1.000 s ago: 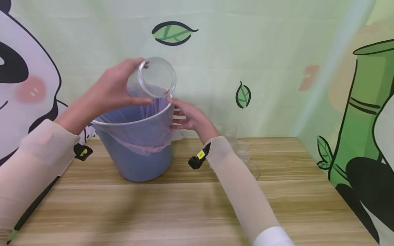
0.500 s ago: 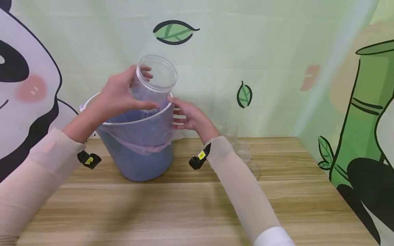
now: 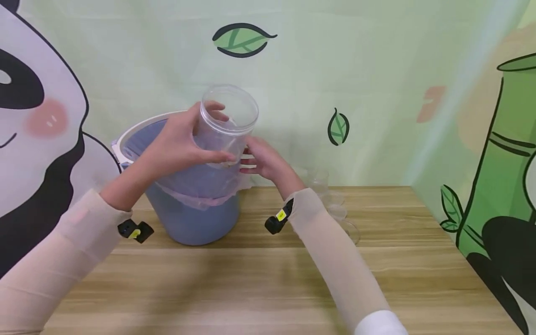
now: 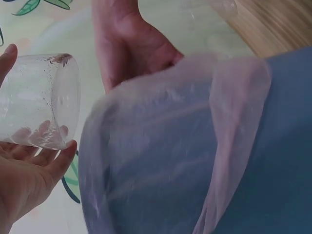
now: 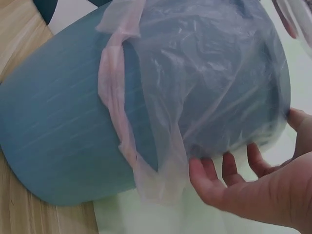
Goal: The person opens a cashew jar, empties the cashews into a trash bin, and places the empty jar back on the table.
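Note:
My left hand (image 3: 176, 144) grips a clear plastic jar (image 3: 234, 142), its round mouth up and slightly tilted towards me. In the left wrist view, brown specks cling inside the jar (image 4: 34, 97) near its base. The jar hangs in front of the near right rim of a blue trash bin (image 3: 197, 228), hiding part of it. A thin pinkish bag (image 3: 201, 202) lines the bin and folds down over its outside. My right hand (image 3: 268, 160) holds the bin's right side; in the right wrist view its fingers (image 5: 209, 185) press the bag-covered wall, with the thumb at the rim.
Several clear containers (image 3: 335, 204) are on the wooden table (image 3: 272, 279) beyond my right forearm, partly hidden by it. A green backdrop (image 3: 293, 83) printed with pandas, leaves and bamboo rises behind the table.
The jar has turned from tipped on its side over the bin to nearly upright. My left hand has carried it right and slightly down. The right hand keeps its place on the bin.

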Available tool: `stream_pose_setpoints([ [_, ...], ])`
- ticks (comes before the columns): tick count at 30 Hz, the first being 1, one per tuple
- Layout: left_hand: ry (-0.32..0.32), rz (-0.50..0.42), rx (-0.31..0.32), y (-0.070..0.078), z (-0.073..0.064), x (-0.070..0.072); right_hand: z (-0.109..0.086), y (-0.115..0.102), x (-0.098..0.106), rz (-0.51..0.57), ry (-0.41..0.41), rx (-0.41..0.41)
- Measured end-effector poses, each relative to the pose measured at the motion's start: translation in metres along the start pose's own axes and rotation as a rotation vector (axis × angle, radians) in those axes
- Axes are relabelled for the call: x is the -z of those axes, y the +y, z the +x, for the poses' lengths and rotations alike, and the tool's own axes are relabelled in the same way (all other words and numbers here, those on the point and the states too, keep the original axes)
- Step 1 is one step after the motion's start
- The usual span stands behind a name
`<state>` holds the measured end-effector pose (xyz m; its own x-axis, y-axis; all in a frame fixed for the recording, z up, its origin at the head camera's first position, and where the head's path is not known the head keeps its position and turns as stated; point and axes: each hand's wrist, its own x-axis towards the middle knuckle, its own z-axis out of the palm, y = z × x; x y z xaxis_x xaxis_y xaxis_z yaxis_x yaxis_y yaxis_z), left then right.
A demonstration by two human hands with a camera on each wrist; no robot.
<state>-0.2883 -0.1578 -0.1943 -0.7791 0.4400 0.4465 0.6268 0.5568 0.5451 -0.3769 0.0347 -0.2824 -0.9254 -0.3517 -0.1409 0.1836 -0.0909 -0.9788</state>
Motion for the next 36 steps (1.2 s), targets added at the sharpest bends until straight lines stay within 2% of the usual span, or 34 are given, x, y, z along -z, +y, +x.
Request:
stream_pose_setpoints([
  [5, -0.011, -0.013, -0.018, 0.001, -0.006, -0.01, -0.003, 0.005, 0.017, -0.045, 0.018, 0.157],
  [9, -0.039, -0.043, -0.034, 0.0, -0.009, -0.023, -0.012, 0.011, 0.038, -0.147, 0.093, 0.292],
  [12, -0.054, -0.064, -0.035, 0.0, -0.011, -0.033, -0.023, 0.011, 0.054, -0.27, 0.142, 0.347],
  [20, -0.069, -0.124, -0.054, 0.002, -0.017, -0.051, -0.064, 0.017, 0.092, -0.635, 0.219, 0.372],
  [23, -0.071, -0.148, -0.06, 0.003, -0.016, -0.056, -0.077, 0.018, 0.103, -0.742, 0.243, 0.392],
  [29, -0.092, -0.162, -0.116, 0.005, -0.02, -0.072, -0.096, 0.025, 0.116, -0.905, 0.267, 0.448],
  [33, -0.113, -0.143, -0.161, 0.005, -0.028, -0.09, -0.108, 0.035, 0.123, -1.001, 0.259, 0.466],
  [36, -0.137, -0.153, -0.152, 0.001, -0.032, -0.107, -0.116, 0.043, 0.129, -1.057, 0.26, 0.476],
])
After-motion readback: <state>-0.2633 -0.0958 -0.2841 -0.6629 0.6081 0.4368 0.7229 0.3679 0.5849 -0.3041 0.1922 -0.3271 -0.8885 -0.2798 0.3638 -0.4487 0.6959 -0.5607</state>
